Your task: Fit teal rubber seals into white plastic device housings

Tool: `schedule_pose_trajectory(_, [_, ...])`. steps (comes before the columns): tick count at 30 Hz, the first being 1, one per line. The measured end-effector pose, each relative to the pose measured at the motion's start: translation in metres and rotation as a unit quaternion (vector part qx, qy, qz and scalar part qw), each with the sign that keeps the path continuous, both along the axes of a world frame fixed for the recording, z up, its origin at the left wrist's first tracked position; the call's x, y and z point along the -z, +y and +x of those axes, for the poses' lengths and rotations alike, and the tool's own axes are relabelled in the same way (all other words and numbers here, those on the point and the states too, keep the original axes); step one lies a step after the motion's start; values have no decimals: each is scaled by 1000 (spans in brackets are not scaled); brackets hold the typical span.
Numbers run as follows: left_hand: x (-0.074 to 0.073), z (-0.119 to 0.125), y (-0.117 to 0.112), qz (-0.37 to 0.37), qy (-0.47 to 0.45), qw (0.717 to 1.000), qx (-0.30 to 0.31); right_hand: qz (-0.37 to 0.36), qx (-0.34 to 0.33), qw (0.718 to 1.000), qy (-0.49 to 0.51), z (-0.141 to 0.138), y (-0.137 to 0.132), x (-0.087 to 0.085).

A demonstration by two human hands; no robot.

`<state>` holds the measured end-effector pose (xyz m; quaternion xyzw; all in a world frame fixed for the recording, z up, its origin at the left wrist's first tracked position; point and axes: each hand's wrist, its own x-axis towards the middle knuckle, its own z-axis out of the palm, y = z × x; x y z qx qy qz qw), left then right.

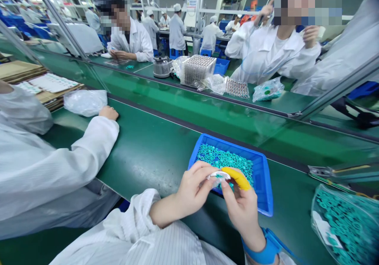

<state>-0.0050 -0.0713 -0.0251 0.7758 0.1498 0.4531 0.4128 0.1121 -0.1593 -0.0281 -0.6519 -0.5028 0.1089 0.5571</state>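
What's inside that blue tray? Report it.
The blue tray holds a heap of small teal rings. The left hand and right hand cover its near part; the tray floor beneath the rings cannot be seen.

On the desk (142, 170), a plastic tray (262, 182) holds a heap of rings (225, 160), with a zip bag (346, 225) to its right. In front of the tray, the left hand (192, 190) and right hand (241, 209) hold between them what looks like a small part (218, 176).

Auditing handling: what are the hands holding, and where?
A small white part, pinched at its edges between the left hand and the right hand's yellow-capped finger.
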Motion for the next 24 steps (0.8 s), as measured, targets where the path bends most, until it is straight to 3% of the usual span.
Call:
schedule_pose_trajectory(3, [0, -17, 31, 13, 56, 995, -86, -8, 15, 1000, -16, 4, -11, 0])
schedule_pose_trajectory(5, [9, -37, 71, 19, 132, 972, -195, -15, 40, 998, -37, 11, -21, 1])
schedule_pose_trajectory(7, [25, -57, 122, -24, 231, 930, -286, -35, 98, 992, -73, 24, -32, 3])
schedule_pose_trajectory(10, [51, -87, 194, -61, 298, 910, -284, -76, 216, 967, -111, 56, -58, 10])
schedule_pose_trajectory(13, [69, -116, 240, -58, 327, 883, -331, -116, 333, 928, -123, 102, -93, 21])
schedule_pose_trajectory(16, [83, -138, 263, -51, 330, 871, -360, -195, 426, 874, -130, 153, -131, 32])
schedule_pose_trajectory(19, [93, -151, 277, -35, 322, 868, -377, -289, 462, 827, -138, 189, -161, 42])
schedule_pose_trajectory(24, [99, -167, 295, 8, 336, 866, -372, -370, 469, 787, -154, 209, -173, 54])
